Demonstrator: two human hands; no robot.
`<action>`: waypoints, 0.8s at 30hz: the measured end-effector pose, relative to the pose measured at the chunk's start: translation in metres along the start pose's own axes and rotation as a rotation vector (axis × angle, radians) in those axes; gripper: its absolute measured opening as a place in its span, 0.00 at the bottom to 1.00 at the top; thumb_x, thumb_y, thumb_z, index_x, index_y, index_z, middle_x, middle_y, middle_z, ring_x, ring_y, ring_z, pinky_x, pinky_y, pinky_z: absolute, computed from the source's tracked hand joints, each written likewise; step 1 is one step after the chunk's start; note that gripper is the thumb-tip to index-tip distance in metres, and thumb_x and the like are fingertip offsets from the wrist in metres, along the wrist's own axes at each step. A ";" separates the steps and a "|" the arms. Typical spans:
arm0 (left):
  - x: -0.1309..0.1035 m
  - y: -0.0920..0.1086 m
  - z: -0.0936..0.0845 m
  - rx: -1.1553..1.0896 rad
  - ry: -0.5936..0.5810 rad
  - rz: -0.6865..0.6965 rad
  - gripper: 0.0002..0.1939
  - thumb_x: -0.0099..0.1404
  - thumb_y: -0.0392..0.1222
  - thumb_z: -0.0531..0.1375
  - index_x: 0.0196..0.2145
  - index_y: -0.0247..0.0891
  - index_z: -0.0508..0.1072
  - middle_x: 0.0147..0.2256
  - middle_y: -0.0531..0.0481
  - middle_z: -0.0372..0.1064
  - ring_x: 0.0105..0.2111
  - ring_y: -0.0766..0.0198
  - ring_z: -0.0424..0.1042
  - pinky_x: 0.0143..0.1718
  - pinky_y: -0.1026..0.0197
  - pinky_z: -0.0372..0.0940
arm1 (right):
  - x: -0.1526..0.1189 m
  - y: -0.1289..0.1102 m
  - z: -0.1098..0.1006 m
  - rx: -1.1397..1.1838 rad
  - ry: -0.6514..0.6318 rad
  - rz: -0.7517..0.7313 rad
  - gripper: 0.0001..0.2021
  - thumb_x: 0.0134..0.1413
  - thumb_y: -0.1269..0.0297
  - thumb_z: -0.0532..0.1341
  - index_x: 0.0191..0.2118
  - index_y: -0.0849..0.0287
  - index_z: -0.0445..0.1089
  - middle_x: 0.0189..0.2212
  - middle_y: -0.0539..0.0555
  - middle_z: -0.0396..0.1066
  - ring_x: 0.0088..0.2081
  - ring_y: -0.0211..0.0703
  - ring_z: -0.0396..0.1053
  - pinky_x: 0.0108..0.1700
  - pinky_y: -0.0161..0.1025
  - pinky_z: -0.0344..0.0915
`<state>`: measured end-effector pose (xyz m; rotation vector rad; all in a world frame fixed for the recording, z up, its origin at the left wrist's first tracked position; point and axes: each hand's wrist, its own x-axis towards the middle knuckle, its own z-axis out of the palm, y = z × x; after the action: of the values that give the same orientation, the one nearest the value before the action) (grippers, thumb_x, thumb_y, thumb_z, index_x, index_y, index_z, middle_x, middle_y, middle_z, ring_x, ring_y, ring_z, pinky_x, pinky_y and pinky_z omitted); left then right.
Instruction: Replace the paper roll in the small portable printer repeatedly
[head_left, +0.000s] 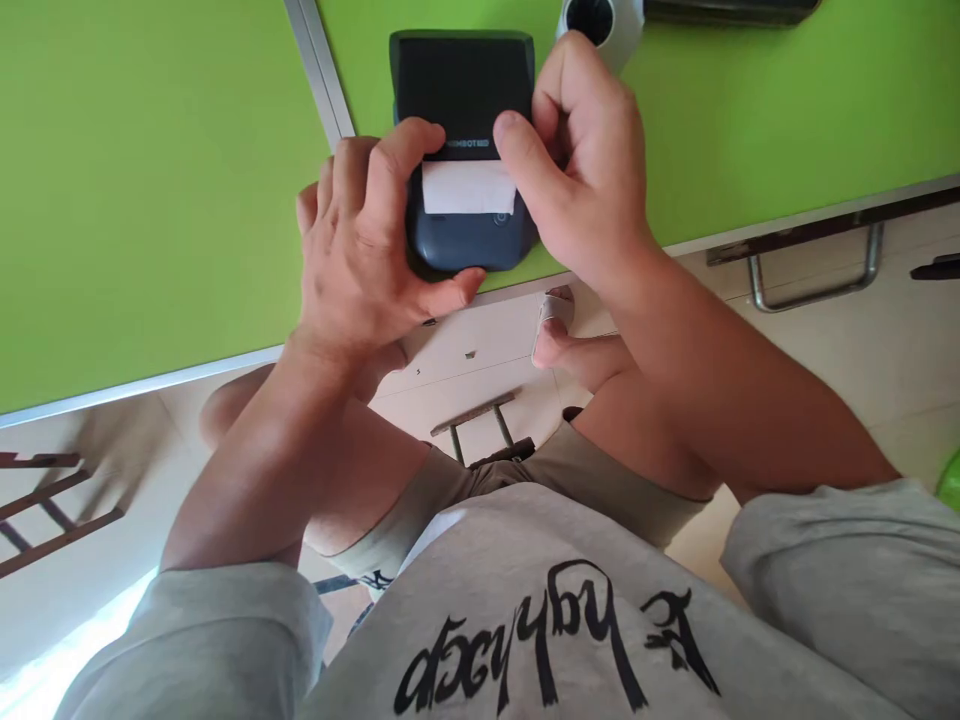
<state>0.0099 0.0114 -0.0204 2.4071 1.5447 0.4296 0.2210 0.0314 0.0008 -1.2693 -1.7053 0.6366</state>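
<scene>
Green table's front edge lies just beside the label printer [474, 240]; both hands' fingers [390, 165] grip it.

Reaching forward with left arm [247, 450] and right arm [742, 360], converging. Spreading left hand [352, 250], back up, with index finger [409, 145] bent and left thumb [456, 291] angled inward. Curling fingers [574, 75] of right hand [600, 175], extending right thumb [525, 150] inward.

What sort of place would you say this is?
Probably an indoor workroom or classroom, though I cannot tell which: a bright green, metal-edged tabletop, a pale tiled floor and a small black-and-blue label printer suggest it.
</scene>
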 end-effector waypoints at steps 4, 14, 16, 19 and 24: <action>-0.002 -0.006 0.004 0.007 -0.010 -0.031 0.64 0.51 0.94 0.41 0.71 0.47 0.50 0.65 0.51 0.61 0.62 0.48 0.62 0.62 0.46 0.60 | 0.004 -0.002 0.002 -0.101 -0.020 0.049 0.23 0.65 0.70 0.61 0.27 0.49 0.44 0.25 0.47 0.55 0.29 0.40 0.55 0.38 0.38 0.62; -0.003 -0.004 -0.002 0.080 -0.082 0.035 0.61 0.57 0.90 0.37 0.71 0.43 0.47 0.68 0.50 0.58 0.65 0.54 0.61 0.64 0.51 0.58 | -0.002 -0.016 -0.004 -0.009 0.007 0.082 0.22 0.62 0.71 0.60 0.28 0.47 0.45 0.25 0.47 0.52 0.29 0.40 0.56 0.40 0.40 0.60; -0.003 -0.003 -0.003 0.074 -0.072 0.041 0.60 0.57 0.90 0.36 0.71 0.43 0.49 0.67 0.49 0.60 0.64 0.55 0.62 0.63 0.51 0.58 | -0.002 -0.019 -0.005 -0.007 0.012 0.090 0.23 0.63 0.70 0.61 0.27 0.47 0.44 0.24 0.47 0.51 0.29 0.40 0.55 0.38 0.41 0.59; -0.002 -0.001 -0.005 0.016 -0.039 0.040 0.62 0.55 0.91 0.33 0.69 0.42 0.53 0.66 0.49 0.63 0.63 0.54 0.64 0.63 0.49 0.57 | -0.004 -0.019 -0.005 0.018 0.003 0.093 0.23 0.63 0.71 0.61 0.27 0.48 0.44 0.24 0.47 0.52 0.28 0.39 0.55 0.37 0.40 0.59; -0.003 -0.005 -0.005 -0.144 0.028 0.047 0.68 0.46 0.94 0.51 0.67 0.36 0.61 0.62 0.38 0.68 0.60 0.41 0.67 0.62 0.42 0.57 | -0.009 -0.009 -0.001 0.159 0.055 -0.050 0.16 0.63 0.69 0.58 0.30 0.50 0.49 0.24 0.45 0.52 0.25 0.36 0.54 0.32 0.36 0.55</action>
<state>0.0025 0.0110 -0.0179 2.3404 1.4193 0.5655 0.2181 0.0199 0.0054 -1.1200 -1.6036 0.6870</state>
